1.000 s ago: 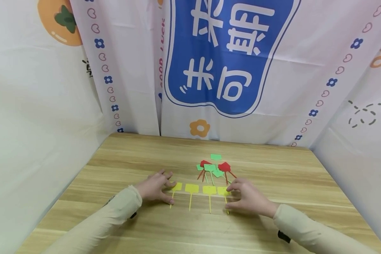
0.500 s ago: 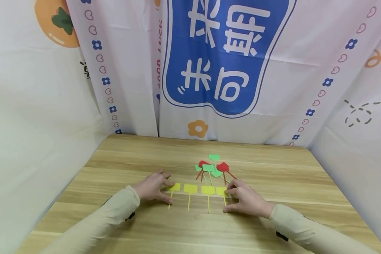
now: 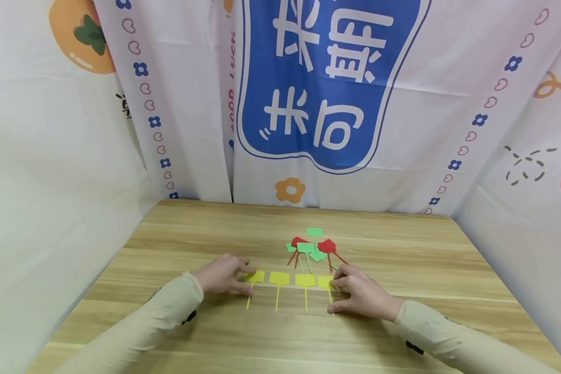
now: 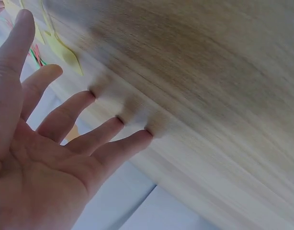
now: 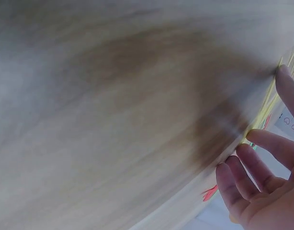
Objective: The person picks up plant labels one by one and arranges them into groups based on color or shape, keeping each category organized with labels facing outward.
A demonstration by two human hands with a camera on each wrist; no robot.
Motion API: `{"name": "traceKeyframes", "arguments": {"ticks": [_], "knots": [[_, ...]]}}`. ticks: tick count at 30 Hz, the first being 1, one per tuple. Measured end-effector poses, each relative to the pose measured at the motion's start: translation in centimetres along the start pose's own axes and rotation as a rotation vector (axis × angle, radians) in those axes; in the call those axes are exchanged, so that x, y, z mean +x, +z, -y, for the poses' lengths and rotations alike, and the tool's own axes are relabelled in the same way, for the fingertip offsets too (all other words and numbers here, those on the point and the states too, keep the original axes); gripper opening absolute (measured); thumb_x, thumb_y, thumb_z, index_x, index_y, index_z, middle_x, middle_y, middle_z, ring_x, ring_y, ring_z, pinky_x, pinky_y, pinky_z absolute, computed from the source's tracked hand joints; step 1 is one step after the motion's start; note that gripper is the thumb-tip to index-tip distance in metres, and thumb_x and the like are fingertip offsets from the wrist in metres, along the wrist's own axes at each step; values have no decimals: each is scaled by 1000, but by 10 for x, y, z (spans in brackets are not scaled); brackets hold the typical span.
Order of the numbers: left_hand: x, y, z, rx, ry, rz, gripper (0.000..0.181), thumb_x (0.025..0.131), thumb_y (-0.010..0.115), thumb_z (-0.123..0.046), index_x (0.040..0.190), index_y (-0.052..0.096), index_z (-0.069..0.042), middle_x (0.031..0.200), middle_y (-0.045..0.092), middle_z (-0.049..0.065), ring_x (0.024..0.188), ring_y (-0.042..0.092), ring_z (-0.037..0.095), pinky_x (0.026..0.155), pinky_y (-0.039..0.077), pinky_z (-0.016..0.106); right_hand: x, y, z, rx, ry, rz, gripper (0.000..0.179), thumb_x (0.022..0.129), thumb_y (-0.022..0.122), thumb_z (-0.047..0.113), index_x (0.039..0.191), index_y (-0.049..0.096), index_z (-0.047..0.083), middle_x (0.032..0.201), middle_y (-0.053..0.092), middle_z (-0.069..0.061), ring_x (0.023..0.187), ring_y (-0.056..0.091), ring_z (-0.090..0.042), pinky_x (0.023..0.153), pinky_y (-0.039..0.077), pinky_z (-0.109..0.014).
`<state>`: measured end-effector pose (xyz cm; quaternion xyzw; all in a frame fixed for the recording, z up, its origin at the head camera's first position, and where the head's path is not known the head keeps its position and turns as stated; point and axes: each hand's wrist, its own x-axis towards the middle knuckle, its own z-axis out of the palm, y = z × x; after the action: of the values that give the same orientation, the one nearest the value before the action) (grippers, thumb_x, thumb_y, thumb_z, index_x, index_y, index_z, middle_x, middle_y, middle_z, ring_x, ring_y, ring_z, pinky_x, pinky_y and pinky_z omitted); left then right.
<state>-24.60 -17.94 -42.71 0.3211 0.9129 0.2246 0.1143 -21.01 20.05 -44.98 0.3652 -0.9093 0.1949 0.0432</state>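
Note:
Yellow T-shaped plant labels lie in a row on the wooden table, stems toward the person. My left hand (image 3: 223, 275) is at the row's left end, its index finger over the edge of the leftmost yellow label (image 3: 257, 276) and its thumb by the stem. In the left wrist view its fingers are spread, several tips resting on the wood. At the other end, my right hand (image 3: 364, 295) touches the rightmost yellow label (image 3: 324, 281), index finger at its head and thumb low on the stem. Between the hands lie two more yellow labels, one left (image 3: 279, 278) and one right (image 3: 305, 280).
Behind the row is a loose pile of green labels (image 3: 305, 248) and red labels (image 3: 327, 246), partly overlapping. One green label (image 3: 314, 231) lies farthest back. Printed cloth (image 3: 196, 130) hangs behind the table (image 3: 205, 223) and along both sides.
The head view has shifted slightly. My left thumb has moved a little up along the stem, nearer the label's head. My right thumb sits slightly lower beside its stem; the yellow row keeps its layout.

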Motion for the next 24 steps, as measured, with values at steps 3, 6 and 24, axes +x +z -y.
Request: {"name": "traceKeyframes", "arguments": {"ticks": [3, 6, 24], "knots": [[3, 0, -3, 29, -10, -18, 55, 85, 77, -37, 126, 66, -3, 135, 53, 25, 125, 50, 42, 103, 38, 55, 0, 0, 0, -14, -10, -7, 63, 74, 83, 48, 109, 73, -4, 104, 57, 0, 91, 52, -13, 76, 50, -32], [8, 0, -8, 73, -22, -49, 50, 88, 75, -34, 125, 66, -3, 129, 61, 18, 103, 65, 30, 96, 47, 46, 0, 0, 0, -30, -12, -5, 62, 74, 83, 48, 108, 74, -3, 102, 58, 1, 90, 52, -12, 74, 50, -31], [97, 0, -50, 107, -203, -68, 41, 90, 67, -15, 54, 48, -14, 45, 36, -6, 40, 32, 7, 39, 27, 23, 5, -5, 4, -50, 10, 51, 55, 73, 84, 46, 105, 76, 2, 95, 54, 6, 82, 49, -10, 69, 47, -28]]}}
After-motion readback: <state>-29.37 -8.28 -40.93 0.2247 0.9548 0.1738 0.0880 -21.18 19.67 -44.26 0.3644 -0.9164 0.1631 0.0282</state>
